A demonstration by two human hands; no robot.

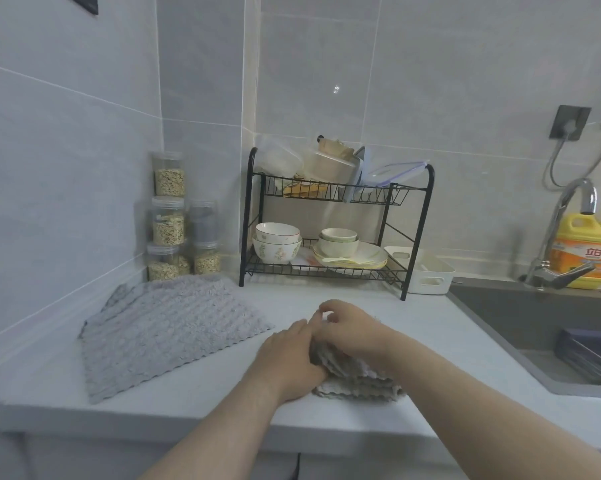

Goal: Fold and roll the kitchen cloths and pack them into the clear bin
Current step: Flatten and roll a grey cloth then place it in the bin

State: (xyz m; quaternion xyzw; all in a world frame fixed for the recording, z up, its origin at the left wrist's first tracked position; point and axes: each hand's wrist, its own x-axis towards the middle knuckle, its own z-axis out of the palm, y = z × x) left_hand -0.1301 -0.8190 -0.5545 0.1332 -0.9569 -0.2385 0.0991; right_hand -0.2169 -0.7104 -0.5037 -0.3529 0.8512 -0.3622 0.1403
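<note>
A grey-beige kitchen cloth [357, 386], folded into a thick strip with wavy edges, lies near the counter's front edge. My left hand [288, 358] grips its left side and my right hand [347, 327] curls over its far end, where the cloth bunches between my fingers. Several grey cloths [167, 327] lie spread flat in a loose pile at the left, near the wall. No clear bin for packing is plainly seen; clear containers sit on the rack's top shelf [281, 161].
A black dish rack [416, 216] with bowls and plates stands at the back. Stacked jars [169, 220] of grain fill the corner. A white basket [427, 271], the sink [548, 341], a tap [569, 237] and a yellow detergent bottle [584, 251] are on the right.
</note>
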